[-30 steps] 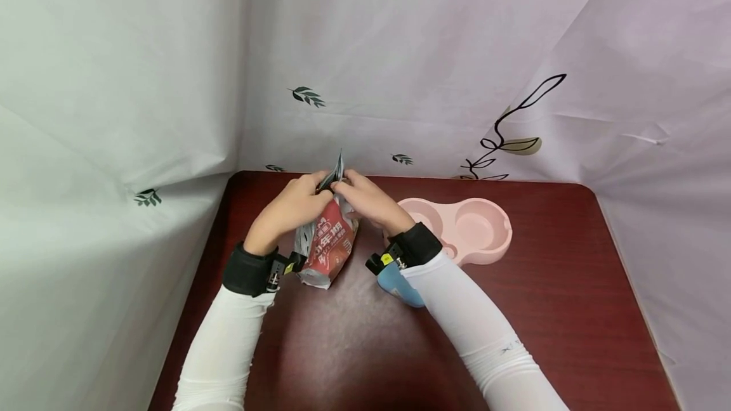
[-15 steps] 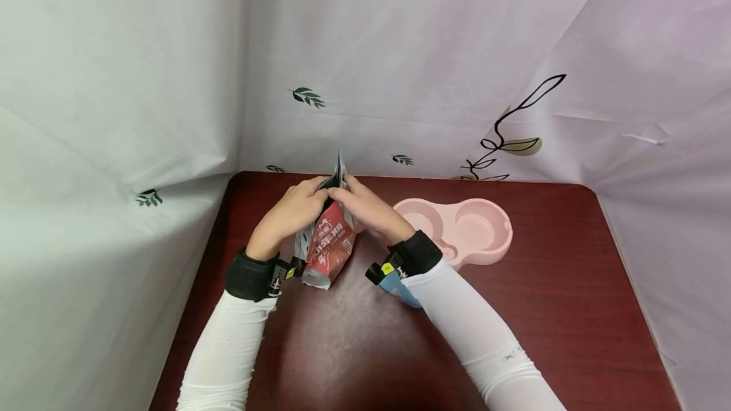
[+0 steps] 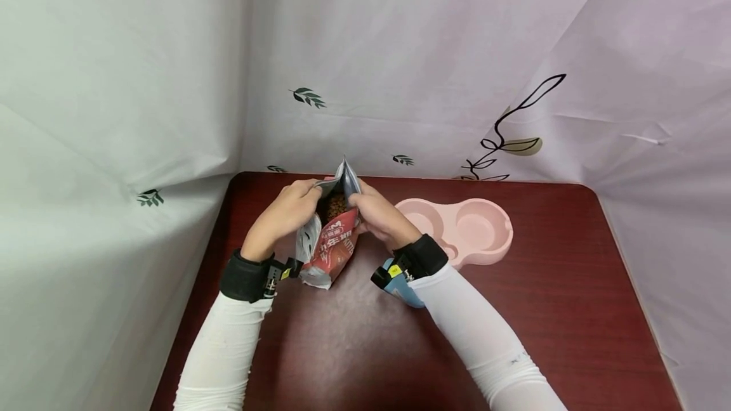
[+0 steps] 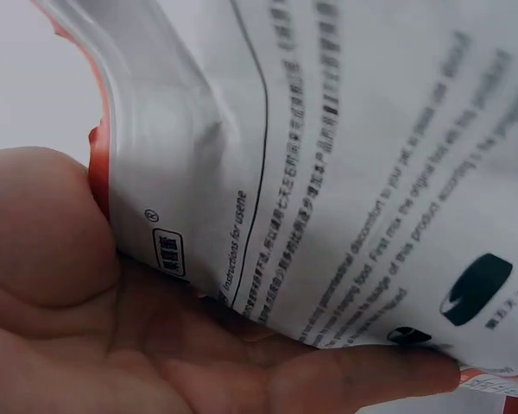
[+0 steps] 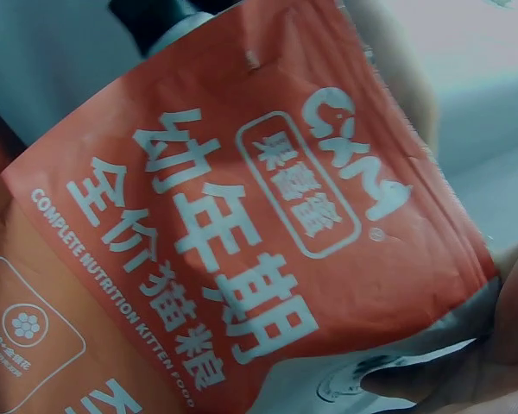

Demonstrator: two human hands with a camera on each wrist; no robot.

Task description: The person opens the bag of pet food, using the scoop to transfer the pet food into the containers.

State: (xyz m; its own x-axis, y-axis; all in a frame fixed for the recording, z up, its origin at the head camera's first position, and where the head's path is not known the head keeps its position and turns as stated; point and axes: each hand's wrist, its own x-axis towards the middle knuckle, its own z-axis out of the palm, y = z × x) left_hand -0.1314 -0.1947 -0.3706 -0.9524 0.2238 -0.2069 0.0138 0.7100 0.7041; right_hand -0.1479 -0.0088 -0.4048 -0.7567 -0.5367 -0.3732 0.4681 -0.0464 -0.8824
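Note:
A red and orange kitten food bag (image 3: 337, 249) stands on the table with its mouth spread, showing brown kibble (image 3: 335, 207) inside. At the left side of the mouth my left hand (image 3: 288, 211) grips the rim. The opposite side is held by my right hand (image 3: 381, 213), thumb over the edge. In the left wrist view, the printed white side panel (image 4: 216, 138) lies along the left fingers. The right wrist view shows the bag's front (image 5: 198, 233) with "Complete Nutrition Kitten Food" on it, and the right fingers partly hidden at its edge.
A pink double bowl (image 3: 451, 214) sits right of the bag, partly behind the right hand and wrist. Under the right forearm lies a blue object (image 3: 407, 293), mostly covered. Patterned white sheeting (image 3: 411, 68) rises behind the dark red table (image 3: 559, 271).
My hands have moved apart, left hand leftward and right hand rightward. The bag's mouth has widened from a narrow gap, and the kibble has come into view.

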